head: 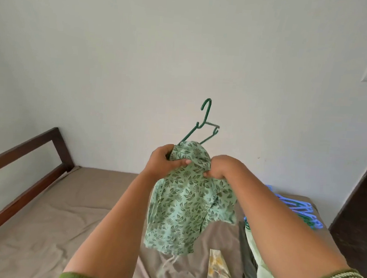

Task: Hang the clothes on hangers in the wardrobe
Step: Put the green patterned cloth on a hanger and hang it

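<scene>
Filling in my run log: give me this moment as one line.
step: fitting garment onto hanger | left hand: grips garment | right hand: grips garment | spare hangers: on bed

A home bedroom: a bed (39, 204) with a brown sheet and dark wooden frame (19, 157) fills the lower frame, plain white wall (186, 39) above, clothes hangers (294, 208) lower right.

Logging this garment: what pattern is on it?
Pale green garment with dark green leaf-and-flower print, clearest in head view.
</scene>
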`<state>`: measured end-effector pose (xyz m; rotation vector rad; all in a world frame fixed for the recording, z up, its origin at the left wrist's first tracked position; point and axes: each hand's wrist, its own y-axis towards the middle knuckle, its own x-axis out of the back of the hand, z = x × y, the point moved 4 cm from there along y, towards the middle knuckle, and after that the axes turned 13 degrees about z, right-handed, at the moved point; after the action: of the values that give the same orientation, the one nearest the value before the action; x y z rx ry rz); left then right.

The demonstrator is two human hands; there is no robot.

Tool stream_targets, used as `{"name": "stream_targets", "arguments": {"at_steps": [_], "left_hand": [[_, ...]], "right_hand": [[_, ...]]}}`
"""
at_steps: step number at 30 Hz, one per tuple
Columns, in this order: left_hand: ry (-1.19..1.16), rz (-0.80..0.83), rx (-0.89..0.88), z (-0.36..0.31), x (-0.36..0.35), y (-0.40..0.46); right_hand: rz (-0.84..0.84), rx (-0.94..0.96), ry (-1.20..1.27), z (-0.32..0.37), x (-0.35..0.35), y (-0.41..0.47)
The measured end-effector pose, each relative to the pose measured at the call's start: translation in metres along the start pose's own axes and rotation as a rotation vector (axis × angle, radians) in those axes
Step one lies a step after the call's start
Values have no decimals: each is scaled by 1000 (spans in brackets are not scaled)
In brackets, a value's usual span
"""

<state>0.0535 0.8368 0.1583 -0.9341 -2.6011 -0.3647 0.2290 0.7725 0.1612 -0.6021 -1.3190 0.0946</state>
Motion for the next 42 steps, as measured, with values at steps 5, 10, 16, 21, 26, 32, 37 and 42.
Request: {"name": "stream_targets", "arguments": {"at_steps": [5,10,16,21,26,32,37,42], "left_hand": [[29,40,26,7,38,0],[86,-104,-13,19,73,-7],[43,-57,-5,27,85,-13],[-58,21,-77,8,81,-28],[5,186,-100,-18,87,-42],[152,358,-25,-16,87,-56],[-11,423,10,-18,94,-69],[3,473,28,-13,87,-66]], "right_hand": [[-362,-40,232,19,0,2],[-851,224,385,39,10,-5],[-1227,368,503,59,30,-15],[-1098,73,1256,56,22,11],[-1143,593,927,95,-3,1],[-810,366,320,118,28,22],[-980,376,292,99,55,23],[-641,348,-281,120,53,41]]}}
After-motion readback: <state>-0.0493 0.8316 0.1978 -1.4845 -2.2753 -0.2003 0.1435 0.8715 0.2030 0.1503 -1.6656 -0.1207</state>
